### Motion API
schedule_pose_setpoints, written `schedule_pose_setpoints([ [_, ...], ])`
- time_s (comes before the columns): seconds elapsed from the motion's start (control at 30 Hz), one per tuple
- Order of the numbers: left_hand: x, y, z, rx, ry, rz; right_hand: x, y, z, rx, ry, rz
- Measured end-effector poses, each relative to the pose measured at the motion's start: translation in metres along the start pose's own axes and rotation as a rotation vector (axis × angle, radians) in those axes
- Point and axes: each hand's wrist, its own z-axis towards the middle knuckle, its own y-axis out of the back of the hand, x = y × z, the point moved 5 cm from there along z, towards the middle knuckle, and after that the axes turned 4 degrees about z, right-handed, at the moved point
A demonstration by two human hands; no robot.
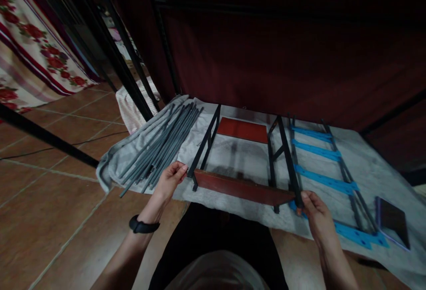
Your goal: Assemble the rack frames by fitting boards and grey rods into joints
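Observation:
A black metal frame (pixel 288 161) rests on the grey cloth in front of me. It has a reddish-brown board (pixel 239 186) across its near side and an orange-red panel (pixel 242 130) at its far side. My left hand (pixel 171 179), with a dark band on the wrist, is closed in a pinch beside the frame's near left corner. Whatever lies between those fingertips is too small to make out. At the near right corner, my right hand (pixel 315 210) has its thumb and fingers closed on the end of the frame's bar.
Many grey rods (pixel 166 143) lie bundled on the cloth (pixel 229 152) at left. Blue perforated strips (pixel 317 150) joined to dark rods lie at right, near a dark tablet or phone (pixel 392 222). Black poles (pixel 49 134) and a dark red curtain (pixel 282 59) surround the surface.

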Motion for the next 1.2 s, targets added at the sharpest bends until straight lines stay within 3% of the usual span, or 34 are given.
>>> schedule_pose_setpoints([
  [0.17, -0.002, 0.003, 0.001, -0.008, 0.008, -0.067, 0.003, -0.001, -0.002, -0.145, 0.003, -0.114],
  [0.3, 0.003, 0.002, 0.003, -0.045, 0.109, -0.057, 0.007, -0.008, -0.001, -0.072, 0.064, 0.062],
  [0.53, 0.000, 0.001, 0.008, -0.013, -0.015, -0.006, 0.016, -0.011, -0.003, -0.074, 0.102, -0.025],
  [0.73, 0.005, 0.002, 0.008, -0.003, 0.021, -0.034, 0.012, -0.010, -0.004, -0.022, 0.056, 0.175],
  [0.9, -0.004, 0.004, 0.012, 0.008, -0.099, 0.100, 0.015, -0.012, -0.002, -0.090, 0.109, -0.065],
  [1.0, -0.006, 0.005, 0.011, 0.002, -0.161, 0.142, 0.014, -0.014, -0.004, -0.136, 0.081, -0.087],
  [1.2, 0.003, -0.001, 0.006, 0.008, 0.016, 0.066, 0.008, -0.010, -0.005, -0.028, 0.095, 0.048],
])
